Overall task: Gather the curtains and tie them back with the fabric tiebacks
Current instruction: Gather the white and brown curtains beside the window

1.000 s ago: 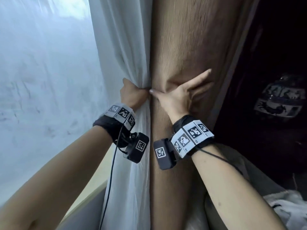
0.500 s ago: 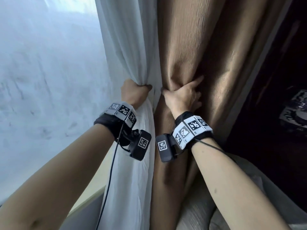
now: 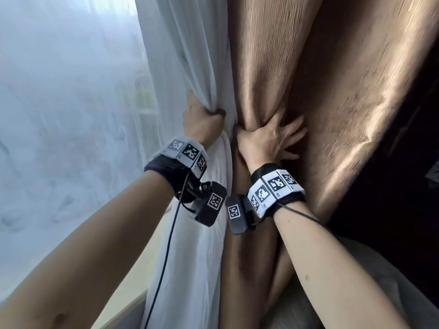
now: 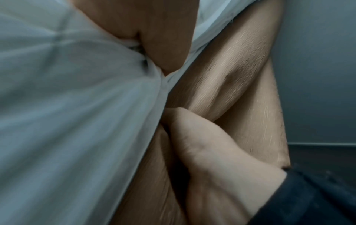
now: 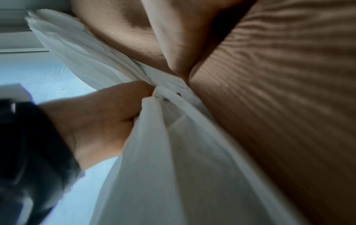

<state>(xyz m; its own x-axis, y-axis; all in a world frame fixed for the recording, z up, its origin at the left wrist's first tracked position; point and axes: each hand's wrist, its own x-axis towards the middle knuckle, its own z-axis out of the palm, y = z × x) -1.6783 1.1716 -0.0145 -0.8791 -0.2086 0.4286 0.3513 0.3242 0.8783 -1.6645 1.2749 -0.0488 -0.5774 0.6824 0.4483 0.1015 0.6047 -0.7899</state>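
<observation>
A white sheer curtain (image 3: 190,55) hangs beside a brown ribbed curtain (image 3: 308,79). My left hand (image 3: 202,119) grips a bunched fold of the sheer in a fist; the right wrist view shows the same fist (image 5: 108,114) on the white cloth (image 5: 163,167). My right hand (image 3: 268,136) holds a gathered fold of the brown curtain, thumb hooked round its left side and fingers spread over the fabric. In the left wrist view this hand (image 4: 202,152) wraps the brown cloth (image 4: 231,76) right beside the sheer (image 4: 77,121). The two hands are almost touching. No tieback is in view.
A frosted window pane (image 3: 71,115) fills the left, with a pale sill (image 3: 133,302) below it. Right of the brown curtain the room is dark (image 3: 392,210). Grey upholstery (image 3: 356,269) lies low at the right. A black cable hangs from my left wrist.
My right hand has pulled more brown curtain in toward the sheer, and its folds are deeper. The left hand keeps its grip, and both hands now sit higher in the frame.
</observation>
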